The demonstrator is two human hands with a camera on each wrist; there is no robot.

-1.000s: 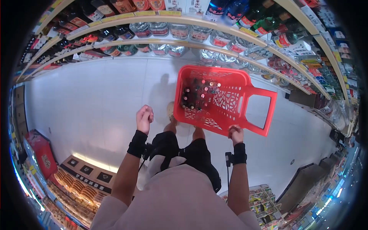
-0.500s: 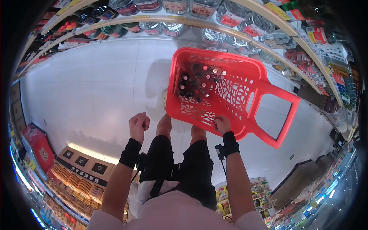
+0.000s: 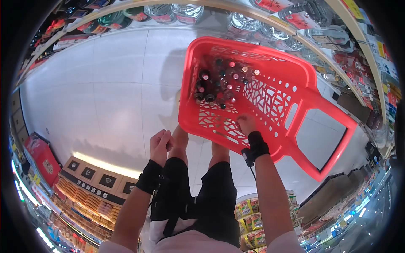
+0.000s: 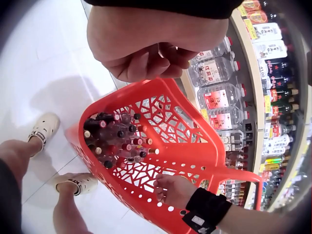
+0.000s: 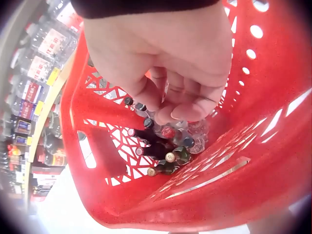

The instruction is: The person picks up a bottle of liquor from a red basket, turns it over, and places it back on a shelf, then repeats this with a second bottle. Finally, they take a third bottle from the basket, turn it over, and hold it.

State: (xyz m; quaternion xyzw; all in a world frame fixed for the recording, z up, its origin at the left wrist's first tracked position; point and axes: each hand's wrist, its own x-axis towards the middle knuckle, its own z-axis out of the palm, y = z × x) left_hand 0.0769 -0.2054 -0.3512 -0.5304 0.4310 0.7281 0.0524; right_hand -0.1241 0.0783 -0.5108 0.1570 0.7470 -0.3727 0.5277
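Observation:
A red shopping basket [image 3: 306,78] with perforated walls and a long handle [image 3: 344,137] stands on the floor in front of my legs. Several glass bottles [image 3: 232,76] with dark, pink and gold caps are clustered at its left end. My right hand [image 3: 247,124] hangs over the basket's inside near the close wall, fingers loosely bent; in the right wrist view the bottles [image 5: 151,148] show beyond its fingertips. Left of the basket, in front of my thigh, my left hand [image 3: 161,144] hangs with loosely curled fingers. Both hands hold nothing.
Shelves with large clear bottles [image 4: 212,71] run along the far side, close behind the basket. Bread displays [image 3: 86,189] and a red bin-like box [image 3: 44,158] stand at the lower left. Packets fill a rack [image 3: 249,215] behind me. My feet are in pale clogs [image 4: 78,183].
My right hand has moved from the basket's near rim to over its inside. The basket shows larger and higher in the head view. The left hand stays in front of my legs.

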